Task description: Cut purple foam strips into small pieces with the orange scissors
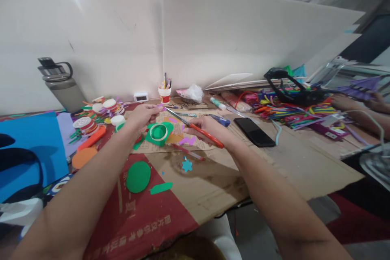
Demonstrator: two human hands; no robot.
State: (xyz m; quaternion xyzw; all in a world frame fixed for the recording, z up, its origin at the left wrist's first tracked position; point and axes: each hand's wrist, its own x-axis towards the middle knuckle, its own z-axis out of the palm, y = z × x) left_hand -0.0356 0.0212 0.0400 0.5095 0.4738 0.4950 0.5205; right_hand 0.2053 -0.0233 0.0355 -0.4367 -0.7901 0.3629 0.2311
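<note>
Outstretched both — right hand (210, 128) gripping scissors (195, 126)

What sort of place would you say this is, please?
Probably a shared craft workbench. The right hand works orange-handled scissors, cut paper shapes such as a green circle lie on the cardboard-covered table, and a heap of coloured pipe cleaners lies behind.

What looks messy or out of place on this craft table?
Paper scraps lie loose around the work: a green strip beside a green circle, and a blue star. A black phone lies among them. The right hand grips orange-handled scissors; the left hand pinches something small.
</note>
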